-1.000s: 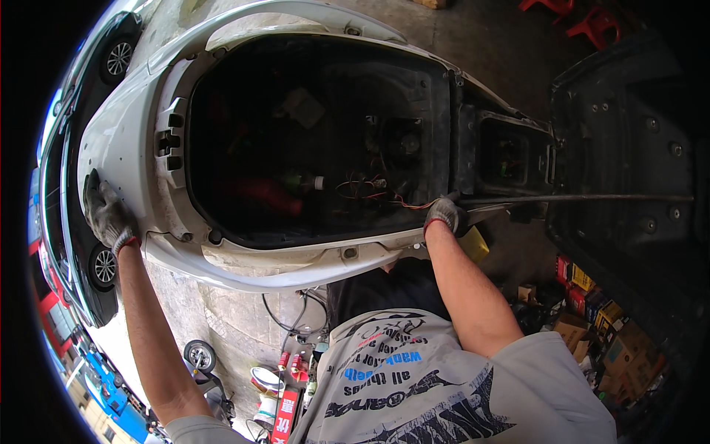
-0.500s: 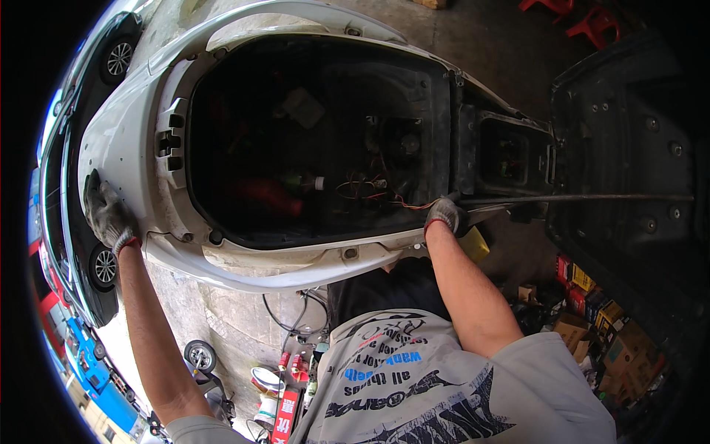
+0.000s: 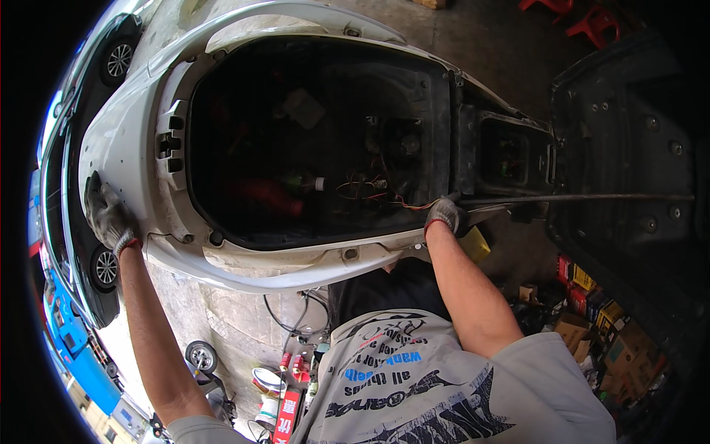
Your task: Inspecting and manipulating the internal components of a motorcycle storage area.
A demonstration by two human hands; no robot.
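A white scooter body [image 3: 118, 155] lies across my view, with an open black storage tub [image 3: 288, 140], loose thin wires [image 3: 359, 185] inside it. My left hand [image 3: 109, 211], in a grey glove, grips the white panel at its left end. My gloved right hand [image 3: 445, 216] is closed at the tub's near right rim, beside a long dark rod [image 3: 577, 197] running rightward; whether it holds the rod or just the rim is hidden. A bottle [image 3: 303, 181] and a dim red object [image 3: 270, 194] rest in the tub.
A raised black panel [image 3: 614, 148] stands at right, red plastic chairs [image 3: 592, 26] behind. A dark car [image 3: 111, 63] and blue vehicle [image 3: 70, 333] show at far left. A wheel [image 3: 200, 357], hoses [image 3: 296, 318] and piled cardboard boxes [image 3: 621, 348] lie below on the floor.
The blue vehicle at the far left edge has shifted a little in the picture. My hands and the scooter body stay where they were.
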